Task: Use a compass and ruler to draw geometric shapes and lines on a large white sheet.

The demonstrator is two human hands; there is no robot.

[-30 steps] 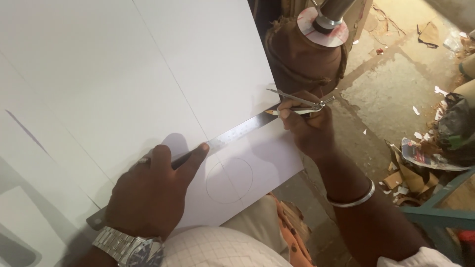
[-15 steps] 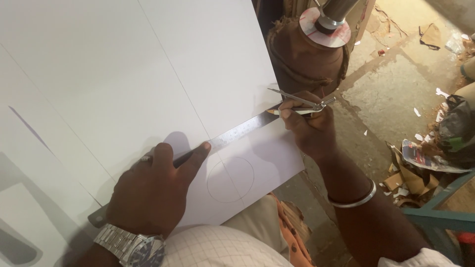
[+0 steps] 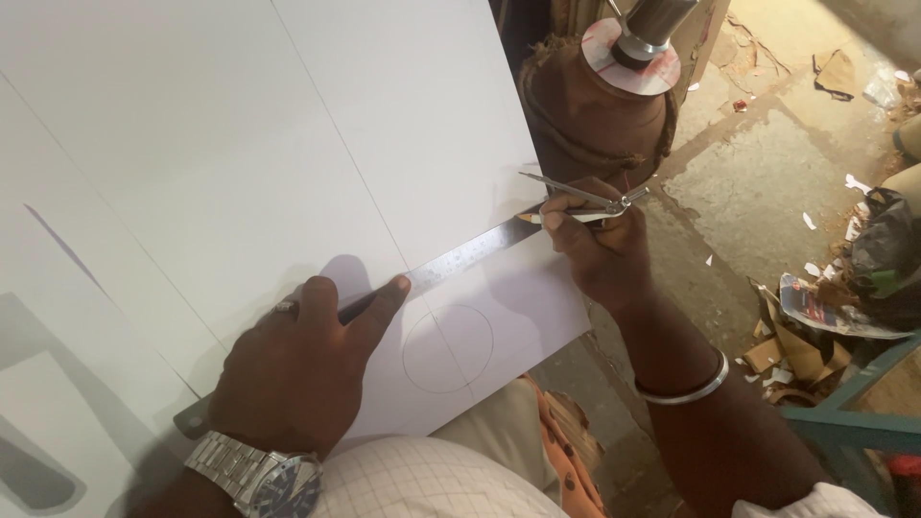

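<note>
Head view looks down on a large white sheet (image 3: 240,144) that covers most of the counter. A steel ruler (image 3: 460,264) lies diagonally across the sheet, from lower left to upper right. The left hand (image 3: 297,374) rests palm down on the ruler's lower part, fingers spread flat, the index finger extended along the ruler edge; it presses rather than grips. A metal wristwatch (image 3: 259,475) sits on that wrist. The right hand (image 3: 595,249) is closed around a pencil (image 3: 566,218) and a metal compass (image 3: 585,197) held together; the pencil tip meets the far end of the ruler near the sheet's right edge. A silver bangle (image 3: 686,384) circles the right wrist.

A pencilled circle (image 3: 448,347) with a line through it lies on the sheet just below the ruler, between the two hands. Several long straight lines run across the sheet.

Beyond the sheet's right edge stands a brown rope-bound object (image 3: 595,110) with a metal cylinder on a disc on top, close behind the right hand. The floor (image 3: 767,163) to the right carries paper scraps, and a dark bag (image 3: 883,259) lies near the frame edge.

The left hand hides the ruler's middle part. The ruler's lower end falls in shadow. The compass points are thin and hard to make out.
</note>
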